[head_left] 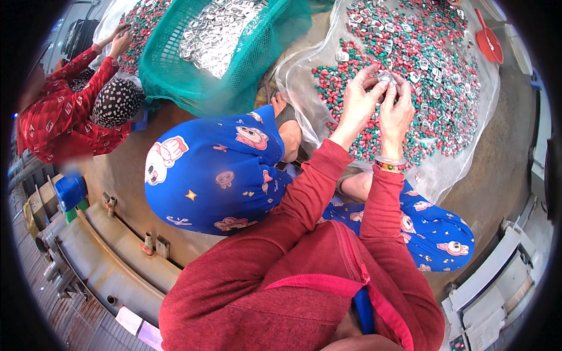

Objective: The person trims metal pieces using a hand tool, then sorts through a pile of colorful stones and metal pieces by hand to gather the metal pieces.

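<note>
Both my hands are raised over a pile of small red and green pellets mixed with flat silver metal pieces. The fingertips of my left hand and my right hand meet around a small silver metal piece, pinching it between them. Fingers cover part of it, so its full shape is hidden. Beneath the pile spreads a translucent whitish sheet. A green mesh-lined basket at the upper left holds many loose silver pieces with openings in them.
At the far right of the sheet lies a red scoop. To my left another person in a red patterned top has their hands at a similar pile. Metal rails run at lower left, beside a blue container. Grey equipment stands lower right.
</note>
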`<state>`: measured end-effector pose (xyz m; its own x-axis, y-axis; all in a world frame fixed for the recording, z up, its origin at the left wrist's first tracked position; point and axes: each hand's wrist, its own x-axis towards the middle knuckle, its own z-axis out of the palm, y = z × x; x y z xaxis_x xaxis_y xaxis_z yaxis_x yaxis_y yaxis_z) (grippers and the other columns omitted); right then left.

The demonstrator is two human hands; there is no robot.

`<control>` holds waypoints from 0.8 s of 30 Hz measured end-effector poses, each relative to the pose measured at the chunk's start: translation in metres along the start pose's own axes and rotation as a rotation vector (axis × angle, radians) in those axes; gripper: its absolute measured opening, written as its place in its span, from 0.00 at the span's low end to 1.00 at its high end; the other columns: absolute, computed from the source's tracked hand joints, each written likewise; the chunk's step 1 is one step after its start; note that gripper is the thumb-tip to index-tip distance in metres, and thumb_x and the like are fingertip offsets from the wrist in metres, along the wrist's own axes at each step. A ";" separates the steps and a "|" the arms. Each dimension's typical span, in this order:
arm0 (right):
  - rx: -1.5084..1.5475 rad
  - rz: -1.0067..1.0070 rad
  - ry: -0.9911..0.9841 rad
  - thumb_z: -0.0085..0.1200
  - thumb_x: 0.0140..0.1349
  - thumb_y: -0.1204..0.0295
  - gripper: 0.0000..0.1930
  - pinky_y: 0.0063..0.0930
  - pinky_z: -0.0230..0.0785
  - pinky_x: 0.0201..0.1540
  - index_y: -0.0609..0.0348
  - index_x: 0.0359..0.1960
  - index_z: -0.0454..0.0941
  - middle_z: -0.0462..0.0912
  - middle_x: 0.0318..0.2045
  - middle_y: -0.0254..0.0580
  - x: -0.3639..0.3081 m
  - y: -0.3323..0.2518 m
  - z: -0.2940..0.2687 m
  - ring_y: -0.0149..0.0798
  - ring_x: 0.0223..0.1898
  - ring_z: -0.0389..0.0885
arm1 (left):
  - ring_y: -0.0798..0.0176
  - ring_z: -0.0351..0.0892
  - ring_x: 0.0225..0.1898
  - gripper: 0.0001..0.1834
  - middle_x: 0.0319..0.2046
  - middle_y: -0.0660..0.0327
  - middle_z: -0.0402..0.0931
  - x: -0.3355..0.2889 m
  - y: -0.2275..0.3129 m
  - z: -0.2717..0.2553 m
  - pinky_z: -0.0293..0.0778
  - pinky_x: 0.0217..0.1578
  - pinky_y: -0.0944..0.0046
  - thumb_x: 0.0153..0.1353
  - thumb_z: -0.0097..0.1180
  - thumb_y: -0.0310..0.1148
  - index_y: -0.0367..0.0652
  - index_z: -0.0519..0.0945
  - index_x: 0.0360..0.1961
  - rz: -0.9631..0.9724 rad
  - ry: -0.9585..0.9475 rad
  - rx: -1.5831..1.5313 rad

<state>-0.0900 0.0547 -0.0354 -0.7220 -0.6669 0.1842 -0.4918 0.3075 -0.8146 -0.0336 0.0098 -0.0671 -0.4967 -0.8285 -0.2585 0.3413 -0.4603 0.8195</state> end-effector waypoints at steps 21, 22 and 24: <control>0.277 0.249 -0.335 0.43 0.58 0.71 0.10 0.37 0.65 0.31 0.66 0.33 0.74 0.77 0.22 0.51 0.007 0.038 -0.006 0.47 0.25 0.76 | 0.71 0.77 0.30 0.11 0.30 0.61 0.77 0.008 0.013 -0.043 0.72 0.28 0.72 0.56 0.56 0.24 0.40 0.80 0.41 0.493 -0.282 0.931; 0.265 0.174 -0.267 0.43 0.58 0.71 0.10 0.38 0.66 0.31 0.66 0.32 0.74 0.77 0.23 0.52 0.005 0.044 -0.002 0.49 0.26 0.76 | 0.68 0.77 0.28 0.09 0.30 0.58 0.77 0.006 0.016 -0.039 0.72 0.28 0.69 0.55 0.56 0.24 0.39 0.80 0.38 0.498 -0.279 0.969; 0.201 0.111 -0.197 0.44 0.59 0.71 0.09 0.40 0.67 0.33 0.65 0.31 0.74 0.78 0.26 0.53 0.002 0.041 -0.002 0.53 0.29 0.77 | 0.65 0.77 0.29 0.07 0.30 0.56 0.76 0.006 0.022 -0.029 0.72 0.29 0.67 0.55 0.56 0.24 0.39 0.79 0.36 0.528 -0.290 1.100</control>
<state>-0.1129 0.0674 -0.0675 -0.6477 -0.7619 -0.0066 -0.2945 0.2583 -0.9201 -0.0059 -0.0144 -0.0651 -0.7073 -0.6655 0.2384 -0.2243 0.5311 0.8171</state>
